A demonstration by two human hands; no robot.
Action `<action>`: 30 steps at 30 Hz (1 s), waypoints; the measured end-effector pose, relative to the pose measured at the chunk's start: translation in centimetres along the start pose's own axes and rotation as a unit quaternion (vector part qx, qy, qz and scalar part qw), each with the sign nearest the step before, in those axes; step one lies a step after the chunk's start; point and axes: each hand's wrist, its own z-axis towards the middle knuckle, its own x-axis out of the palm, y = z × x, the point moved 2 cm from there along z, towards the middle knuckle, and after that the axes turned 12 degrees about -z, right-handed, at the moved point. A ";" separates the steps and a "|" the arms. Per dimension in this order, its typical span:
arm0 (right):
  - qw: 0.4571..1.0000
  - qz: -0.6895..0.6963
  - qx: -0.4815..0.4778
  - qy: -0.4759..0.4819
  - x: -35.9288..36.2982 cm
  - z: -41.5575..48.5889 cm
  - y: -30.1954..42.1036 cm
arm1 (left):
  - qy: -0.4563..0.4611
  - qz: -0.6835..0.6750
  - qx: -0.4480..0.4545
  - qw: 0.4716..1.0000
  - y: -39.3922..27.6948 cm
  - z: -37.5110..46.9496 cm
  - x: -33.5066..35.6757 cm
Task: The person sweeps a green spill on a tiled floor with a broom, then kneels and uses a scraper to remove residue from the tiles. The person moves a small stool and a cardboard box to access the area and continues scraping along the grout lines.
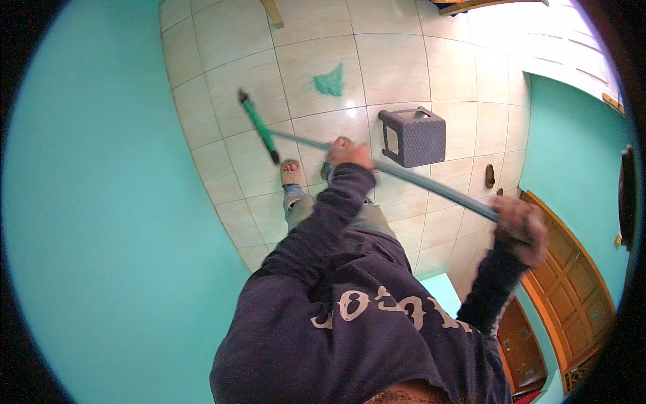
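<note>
My left hand point(353, 154) grips the middle of a grey pole point(436, 189). Round the pole's upper end is my right hand point(522, 227), blurred by motion. The pole slants down to a green cleaning head point(257, 121) with black ends; blur hides whether it is a mop or a broom, and I cannot tell if it touches the floor. Beyond my feet, a thin crumpled green piece point(330, 82), cloth or plastic, lies on the tiles. A purple-grey plastic stool point(424, 139) with a woven pattern stands to the right, past the pole.
A teal wall point(101, 202) runs along the left of the tiled floor point(323, 50). Wooden legs point(273, 12) show at the far edge. One brown sandal point(489, 177) lies to the right, near a panelled wooden door point(565, 283). Light glares at the upper right.
</note>
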 end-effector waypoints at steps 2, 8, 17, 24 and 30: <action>0.980 -0.088 0.134 -0.115 3.3 -1.2 -4.7 | 0.060 -0.036 0.021 0.997 5.5 0.3 0.4; 0.978 -0.125 0.132 -0.098 5.6 -1.3 -11.7 | 0.030 -0.154 0.003 0.988 10.0 10.3 11.6; 0.934 -0.311 -0.109 -0.141 -6.9 -0.4 -5.6 | 0.061 -0.100 0.107 0.987 -9.5 14.0 9.9; 0.997 0.023 -0.077 -0.015 -5.6 -1.4 3.3 | -0.001 -0.108 0.100 0.989 -10.6 0.1 -0.3; 0.994 -0.020 0.011 -0.104 -0.7 -1.5 -5.4 | -0.009 -0.102 0.104 0.989 0.4 3.9 7.1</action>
